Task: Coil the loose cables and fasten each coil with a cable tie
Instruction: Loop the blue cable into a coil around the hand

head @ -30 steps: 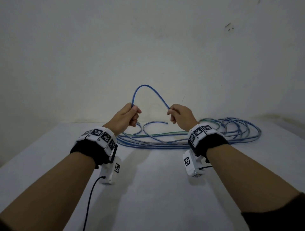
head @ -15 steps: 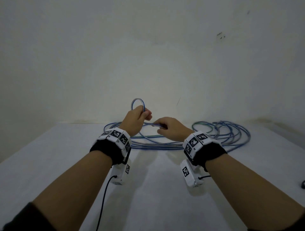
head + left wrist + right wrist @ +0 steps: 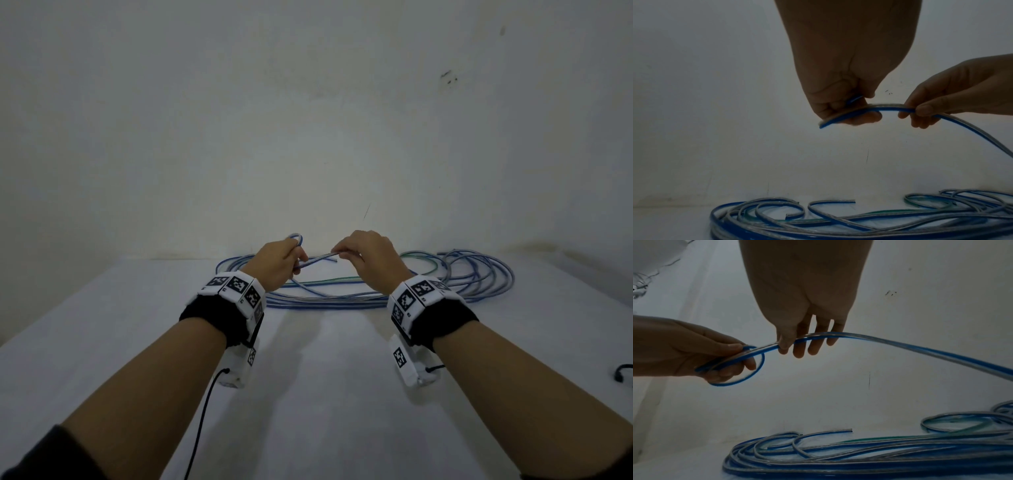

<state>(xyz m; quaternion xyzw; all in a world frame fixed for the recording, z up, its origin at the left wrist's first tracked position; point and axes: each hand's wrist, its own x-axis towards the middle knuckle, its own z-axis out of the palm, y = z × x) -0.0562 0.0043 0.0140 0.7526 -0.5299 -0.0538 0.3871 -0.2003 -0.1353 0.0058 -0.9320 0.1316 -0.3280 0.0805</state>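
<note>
Our left hand [image 3: 279, 262] grips a small loop of the blue-and-clear flat cable [image 3: 900, 344], fingers curled round it; our right hand [image 3: 368, 262] pinches the same strand just beside it. The loop is partly hidden behind our fingers. The remaining cables [image 3: 394, 294] sprawl on the white table [image 3: 308, 394].

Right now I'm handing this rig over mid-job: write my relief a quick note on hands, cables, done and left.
Left hand grips one small loop of the blue cable, held above the table.
Right hand pinches the same cable just beside it, feeding slack.
The cable pile lies loose on the table behind both hands.
Done: the first loop only.
Left: the remaining coiling and every tie. No cable tie in view.
</note>
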